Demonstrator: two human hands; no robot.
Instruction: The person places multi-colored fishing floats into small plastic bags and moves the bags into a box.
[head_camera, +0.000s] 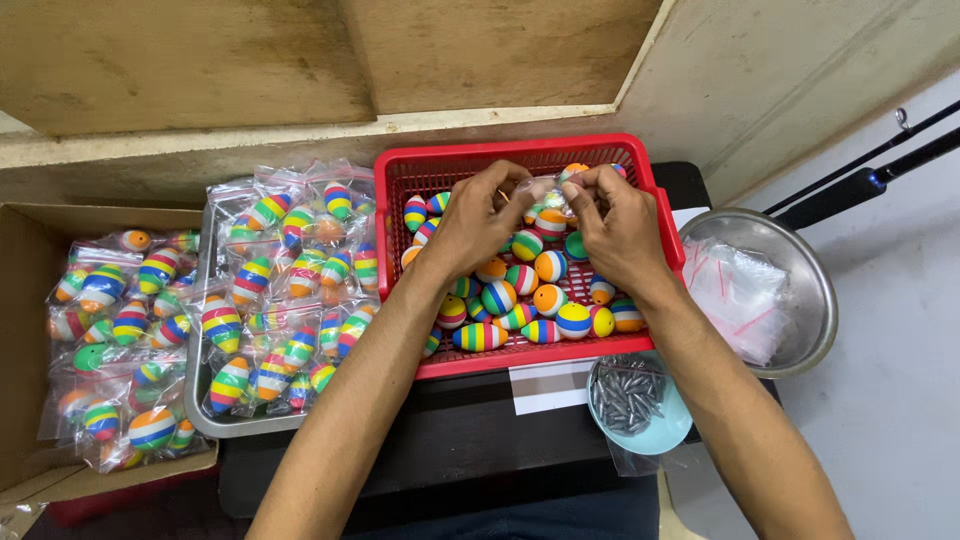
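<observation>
Both hands, left hand (478, 215) and right hand (618, 225), pinch a small clear bag (548, 193) in a closed grip over the red basket's (400, 262) far edge. Striped floats (520, 300) fill its floor. Steel tray (205, 420) crowds the left rim, metal bowl (815, 300) the right; dark table (470, 440) lies bare at the near edge.

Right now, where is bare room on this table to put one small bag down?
A bare dark strip of table lies below the red basket, between the metal tray and the blue bowl. Basket, tray, cardboard box and steel bowl are crowded. Both hands hover over the basket.
</observation>
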